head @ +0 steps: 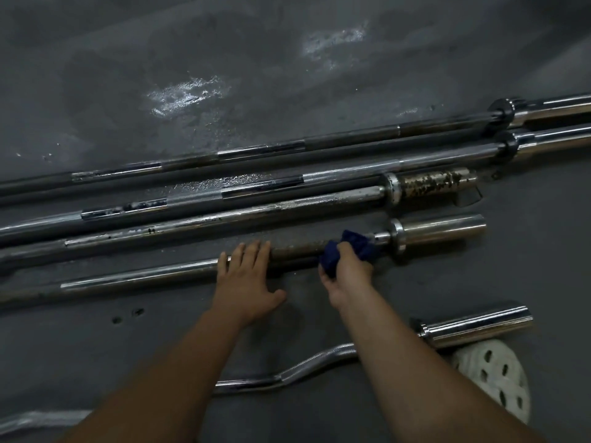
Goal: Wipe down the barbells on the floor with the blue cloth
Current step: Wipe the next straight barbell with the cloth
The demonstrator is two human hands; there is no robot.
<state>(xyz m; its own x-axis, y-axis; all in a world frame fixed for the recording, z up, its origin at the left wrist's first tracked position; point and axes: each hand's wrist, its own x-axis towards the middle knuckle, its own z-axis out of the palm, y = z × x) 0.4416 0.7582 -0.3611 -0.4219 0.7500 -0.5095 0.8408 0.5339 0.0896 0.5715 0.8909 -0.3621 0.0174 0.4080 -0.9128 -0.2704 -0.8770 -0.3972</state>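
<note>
Several straight barbells lie side by side on the dark floor, running from lower left to upper right. The nearest straight barbell (140, 276) has a rusty stretch near its right sleeve (441, 230). My right hand (347, 271) grips the blue cloth (347, 247), bunched over that bar just left of the collar. My left hand (244, 276) lies flat, fingers straight, pressing on the same bar a little to the left. Behind it lies a barbell with a rust-spotted sleeve (428, 183), then two longer bars (262, 151).
A curved chrome curl bar (287, 375) lies close to me, its sleeve (476, 324) at the right. A white perforated shoe (499, 378) sits beside that sleeve. The floor (224, 59) beyond the bars shows wet shiny patches.
</note>
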